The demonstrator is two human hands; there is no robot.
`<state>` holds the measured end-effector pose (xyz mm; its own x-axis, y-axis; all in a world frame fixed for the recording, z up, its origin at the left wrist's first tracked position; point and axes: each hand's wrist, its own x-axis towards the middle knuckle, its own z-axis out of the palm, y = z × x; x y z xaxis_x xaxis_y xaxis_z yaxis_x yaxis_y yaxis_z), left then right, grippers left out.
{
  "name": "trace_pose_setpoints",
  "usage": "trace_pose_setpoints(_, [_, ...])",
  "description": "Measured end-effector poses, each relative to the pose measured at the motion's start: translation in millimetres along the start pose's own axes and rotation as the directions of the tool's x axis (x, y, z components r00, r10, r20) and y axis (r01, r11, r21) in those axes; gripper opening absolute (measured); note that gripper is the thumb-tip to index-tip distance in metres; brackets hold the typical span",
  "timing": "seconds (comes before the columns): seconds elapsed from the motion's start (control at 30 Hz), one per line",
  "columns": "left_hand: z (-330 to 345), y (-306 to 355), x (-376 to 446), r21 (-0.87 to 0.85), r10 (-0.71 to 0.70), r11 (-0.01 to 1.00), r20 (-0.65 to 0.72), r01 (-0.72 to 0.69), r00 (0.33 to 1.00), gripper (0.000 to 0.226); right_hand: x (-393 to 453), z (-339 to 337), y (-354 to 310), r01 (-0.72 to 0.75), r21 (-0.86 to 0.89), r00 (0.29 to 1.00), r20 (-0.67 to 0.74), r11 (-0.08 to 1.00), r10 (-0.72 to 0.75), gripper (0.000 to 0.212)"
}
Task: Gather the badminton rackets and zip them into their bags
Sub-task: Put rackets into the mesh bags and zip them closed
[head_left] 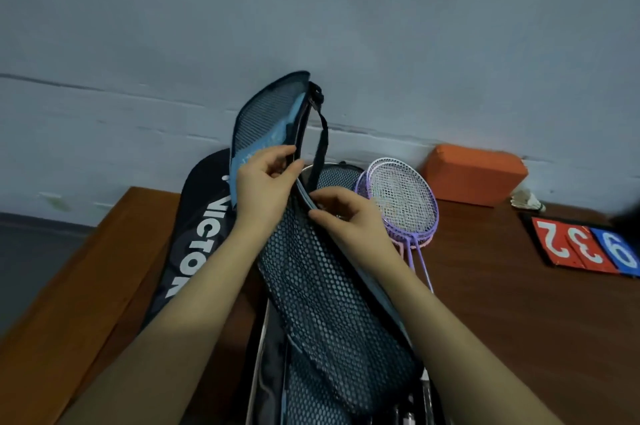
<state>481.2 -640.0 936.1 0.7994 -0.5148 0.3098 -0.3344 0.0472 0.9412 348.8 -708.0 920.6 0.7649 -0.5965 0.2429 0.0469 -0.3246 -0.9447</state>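
Currently, the mesh racket bag is held up off the tabletop, tilted, with its rounded head end raised toward the wall and its lower end running down toward the person. The bag is dark mesh with light blue trim, and a dark carry strap hangs from its upper end.

Hand positions, referenced to the mesh racket bag:
- Left hand: on the upper left part of the bag, fingers and thumb curled and pinching the bag edge where the opening parts.
- Right hand: on the right edge of the bag, just below the left hand, fingertips pinching the light blue edge seam. Whether a zipper pull is between the fingers cannot be determined.

Other items, referenced to the mesh racket bag:
- A black racket bag with white "VICTOR" lettering lies flat on the tabletop just to the left, partly under the left forearm.
- Two purple rackets lie stacked on the tabletop just to the right, heads toward the wall, shafts running back toward the person.
- A further racket head with a silver rim is partly visible directly behind the bag, next to the purple rackets.
- An orange block rests against the wall, farther right.
- A shuttlecock lies beyond the orange block.
- A flip scoreboard with red and blue number cards lies at the far right.
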Motion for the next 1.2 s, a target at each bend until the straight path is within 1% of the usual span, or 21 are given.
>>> trace_pose_setpoints(0.1, [-4.8,-20.8,-12.7,-0.048,-0.117,0.992,0.064,0.120,0.991,0.033,-8.3,7.7,11.9,-0.115,0.090,0.993,0.012,0.989,0.114,0.023])
trace_pose_setpoints(0.17, [-7.3,-37.7,-29.1,-0.028,-0.165,0.985,0.079,0.168,0.983,0.035,-16.2,13.6,21.3,-0.190,0.141,0.981,-0.017,0.972,0.194,0.023])
trace_pose_setpoints(0.23, [-9.3,-54.4,-49.5,0.018,-0.198,0.980,0.088,0.198,0.976,0.034,-23.0,18.9,30.7,-0.245,0.142,0.966,-0.054,0.959,0.254,0.021])
trace_pose_setpoints(0.33, [-10.5,-73.5,-75.4,0.080,-0.235,0.971,0.157,0.225,0.959,0.031,-31.7,23.8,43.2,-0.316,0.120,0.943,-0.069,0.941,0.326,0.015])
trace_pose_setpoints(0.4, [-11.4,-81.1,-83.6,0.106,-0.253,0.966,0.197,0.236,0.947,0.031,-38.3,26.5,49.1,-0.349,0.121,0.931,-0.064,0.929,0.358,0.016])
trace_pose_setpoints(0.47, [-12.3,-85.3,-87.0,0.122,-0.275,0.959,0.208,0.254,0.939,0.032,-45.8,28.9,53.5,-0.371,0.136,0.923,-0.054,0.919,0.381,0.018])
trace_pose_setpoints(0.57, [-11.9,-90.1,-89.2,0.091,-0.339,0.941,0.223,0.327,0.914,0.034,-54.8,29.2,57.9,-0.403,0.188,0.905,-0.061,0.896,0.420,0.022])
trace_pose_setpoints(0.63, [-10.9,-91.5,-89.7,0.088,-0.362,0.932,0.241,0.352,0.900,0.034,-59.7,27.2,61.2,-0.405,0.145,0.904,-0.085,0.903,0.419,0.026])
trace_pose_setpoints(0.7, [-11.8,-92.0,-88.6,0.102,-0.363,0.932,0.252,0.348,0.897,0.032,-65.3,25.1,64.5,-0.375,0.027,0.921,-0.105,0.927,0.376,0.039])
trace_pose_setpoints(0.77, [-16.2,-92.9,-87.1,0.117,-0.361,0.933,0.282,0.342,0.889,0.031,-70.5,23.8,67.4,-0.318,-0.110,0.948,-0.067,0.942,0.313,0.056])
trace_pose_setpoints(0.8, [-19.2,-94.2,-86.6,0.131,-0.369,0.929,0.305,0.345,0.878,0.032,-72.1,23.9,68.3,-0.297,-0.169,0.955,-0.035,0.940,0.295,0.060])
trace_pose_setpoints(0.83, [-22.2,-95.8,-86.2,0.159,-0.384,0.923,0.329,0.350,0.863,0.034,-72.8,24.7,69.5,-0.281,-0.216,0.958,-0.009,0.935,0.286,0.061])
trace_pose_setpoints(0.9, [-27.1,-102.9,-85.9,0.240,-0.402,0.912,0.366,0.333,0.839,0.037,-72.9,28.2,73.9,-0.261,-0.280,0.962,0.000,0.924,0.272,0.054])
trace_pose_setpoints(1.07, [-22.8,-112.7,-91.0,0.464,-0.295,0.882,0.406,0.083,0.865,0.044,-72.3,39.0,90.7,-0.317,-0.289,0.948,-0.091,0.903,0.304,0.034])
trace_pose_setpoints(1.13, [-20.2,-112.2,-94.9,0.468,-0.263,0.882,0.399,0.052,0.878,0.039,-69.6,41.5,94.1,-0.321,-0.323,0.947,-0.093,0.890,0.308,0.033])
trace_pose_setpoints(1.2, [-19.8,-109.0,-95.1,0.382,-0.201,0.922,0.342,0.060,0.918,0.030,-65.2,42.4,95.5,-0.306,-0.350,0.951,-0.077,0.885,0.298,0.037])
